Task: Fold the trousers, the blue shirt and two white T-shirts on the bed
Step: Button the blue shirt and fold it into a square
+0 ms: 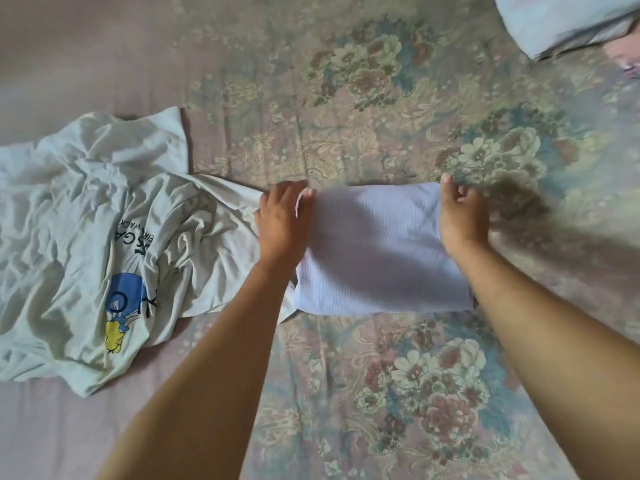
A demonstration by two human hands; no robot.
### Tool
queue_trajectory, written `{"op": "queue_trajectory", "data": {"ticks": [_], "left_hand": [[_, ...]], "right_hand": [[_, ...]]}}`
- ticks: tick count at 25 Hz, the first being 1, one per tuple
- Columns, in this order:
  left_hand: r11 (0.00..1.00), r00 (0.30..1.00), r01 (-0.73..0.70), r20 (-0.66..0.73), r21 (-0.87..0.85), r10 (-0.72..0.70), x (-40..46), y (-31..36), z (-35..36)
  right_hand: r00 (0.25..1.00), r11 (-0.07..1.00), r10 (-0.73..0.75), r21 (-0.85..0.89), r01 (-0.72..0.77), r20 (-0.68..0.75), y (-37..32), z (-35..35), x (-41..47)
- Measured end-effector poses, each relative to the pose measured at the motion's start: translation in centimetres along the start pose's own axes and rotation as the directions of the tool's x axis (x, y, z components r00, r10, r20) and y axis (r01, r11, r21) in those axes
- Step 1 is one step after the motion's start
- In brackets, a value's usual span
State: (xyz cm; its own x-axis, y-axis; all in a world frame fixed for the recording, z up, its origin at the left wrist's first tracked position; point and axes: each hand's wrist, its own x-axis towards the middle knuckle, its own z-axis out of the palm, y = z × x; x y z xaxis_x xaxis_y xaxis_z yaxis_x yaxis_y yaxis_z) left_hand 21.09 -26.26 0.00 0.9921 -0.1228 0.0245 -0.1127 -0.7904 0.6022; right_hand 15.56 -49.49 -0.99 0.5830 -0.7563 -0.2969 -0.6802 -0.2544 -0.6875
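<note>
From the head view, a folded white T-shirt (381, 247) lies flat on the bed (398, 98), a neat ribbed rectangle near the middle of the floral sheet. The left hand (282, 223) holds its far left corner, fingers curled round the edge with the cloth peeking between them. The right hand (462, 220) pinches the far right corner, thumb up and fingers bent over the fabric. Left of it lies a crumpled T-shirt (90, 237), unfolded, with a blue and yellow print; its hem reaches under the left hand and touches the folded one. A pillow (568, 22) sits at the far right corner, well apart.
</note>
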Motion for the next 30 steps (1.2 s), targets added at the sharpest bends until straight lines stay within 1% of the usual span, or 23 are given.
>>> {"op": "queue_trajectory", "data": {"ticks": [1,2,3,4,5,6,7,8,9,10,11,12,13,14,15,16,17,18,20,22,26,28,30], "left_hand": [[0.998,0.992,-0.057,0.114,-0.019,0.059,1.2,0.1,0.6],[0.997,0.970,-0.045,0.235,-0.066,0.060,2.1,0.5,1.2],[0.991,0.951,0.017,0.308,-0.133,0.025,2.8,1.1,1.7],[0.985,0.942,0.035,0.335,-0.171,0.025,3.0,1.1,2.0],[0.993,0.943,-0.068,0.318,-0.095,0.095,2.8,0.8,2.1],[0.961,0.938,-0.259,0.260,0.093,0.227,2.7,0.1,2.4],[0.877,0.914,-0.374,0.283,0.302,0.292,2.4,-0.4,2.7],[0.795,0.919,-0.389,0.258,0.466,0.298,2.3,-1.0,3.2],[0.753,0.931,-0.357,0.280,0.553,0.236,2.4,-0.8,3.4],[0.744,0.933,-0.324,0.330,0.584,0.147,2.5,-0.3,3.7],[0.781,0.939,-0.240,0.343,0.576,0.036,2.7,0.4,3.7],[0.802,0.960,-0.159,0.281,0.576,-0.011,2.8,0.9,3.8],[0.808,0.980,-0.105,0.197,0.580,-0.014,2.5,1.6,3.5],[0.829,0.996,-0.092,0.034,0.552,0.088,1.6,2.1,3.2],[0.845,0.979,-0.152,-0.038,0.513,0.200,0.2,2.6,3.2],[0.831,0.952,-0.250,-0.028,0.496,0.304,-1.9,2.7,3.6],[0.807,0.931,-0.341,0.055,0.482,0.361,-3.8,2.7,3.8],[0.786,0.918,-0.388,0.128,0.481,0.375,-4.8,2.1,4.6],[0.788,0.933,-0.360,0.199,0.499,0.300,-5.0,0.3,6.4],[0.825,0.944,-0.317,0.236,0.467,0.229,-4.2,-1.4,7.6],[0.888,0.939,-0.312,0.252,0.338,0.235,-4.0,-2.2,8.2],[0.891,0.943,-0.289,0.264,0.351,0.202,-3.6,-1.7,7.5],[0.859,0.933,-0.320,0.288,0.399,0.214,-3.5,-1.6,6.7]], "right_hand": [[0.999,1.000,0.017,-0.025,-0.016,0.039,-0.6,0.5,0.7],[0.998,0.998,0.008,-0.067,-0.004,0.062,-0.8,1.0,1.1],[0.998,0.995,-0.015,-0.100,0.021,0.060,-0.9,1.4,1.3],[0.998,0.990,-0.048,-0.131,0.053,0.043,-0.9,1.5,1.2],[0.994,0.978,-0.104,-0.179,0.106,0.017,-0.7,1.6,1.0],[0.984,0.953,-0.179,-0.251,0.172,-0.003,-0.3,1.8,0.8],[0.969,0.911,-0.246,-0.343,0.228,-0.008,-0.1,1.9,0.5],[0.959,0.870,-0.285,-0.422,0.255,-0.006,0.2,2.2,0.4],[0.958,0.844,-0.287,-0.473,0.254,0.001,0.2,2.6,0.6],[0.963,0.827,-0.271,-0.510,0.236,0.006,0.2,3.0,0.9],[0.967,0.816,-0.255,-0.536,0.218,0.005,0.1,3.3,1.3],[0.962,0.804,-0.272,-0.555,0.212,-0.027,-0.1,3.3,1.4],[0.934,0.786,-0.345,-0.572,0.236,-0.089,-0.3,3.1,1.0],[0.882,0.756,-0.451,-0.583,0.297,-0.136,-0.1,2.8,-0.1],[0.812,0.696,-0.572,-0.591,0.408,-0.113,0.4,2.7,-1.7],[0.738,0.597,-0.675,-0.594,0.540,-0.007,1.3,2.7,-3.5],[0.687,0.502,-0.714,-0.585,0.637,0.135,2.2,3.0,-5.1],[0.676,0.446,-0.692,-0.585,0.677,0.254,3.1,3.5,-5.7],[0.735,0.456,-0.588,-0.613,0.645,0.337,4.7,4.7,-4.7],[0.770,0.473,-0.533,-0.632,0.614,0.350,6.1,5.5,-2.9],[0.754,0.437,-0.571,-0.657,0.614,0.325,6.7,6.3,-3.1],[0.757,0.461,-0.563,-0.634,0.621,0.332,5.9,5.9,-3.1],[0.761,0.482,-0.544,-0.610,0.629,0.354,5.9,4.5,-2.6]]}}
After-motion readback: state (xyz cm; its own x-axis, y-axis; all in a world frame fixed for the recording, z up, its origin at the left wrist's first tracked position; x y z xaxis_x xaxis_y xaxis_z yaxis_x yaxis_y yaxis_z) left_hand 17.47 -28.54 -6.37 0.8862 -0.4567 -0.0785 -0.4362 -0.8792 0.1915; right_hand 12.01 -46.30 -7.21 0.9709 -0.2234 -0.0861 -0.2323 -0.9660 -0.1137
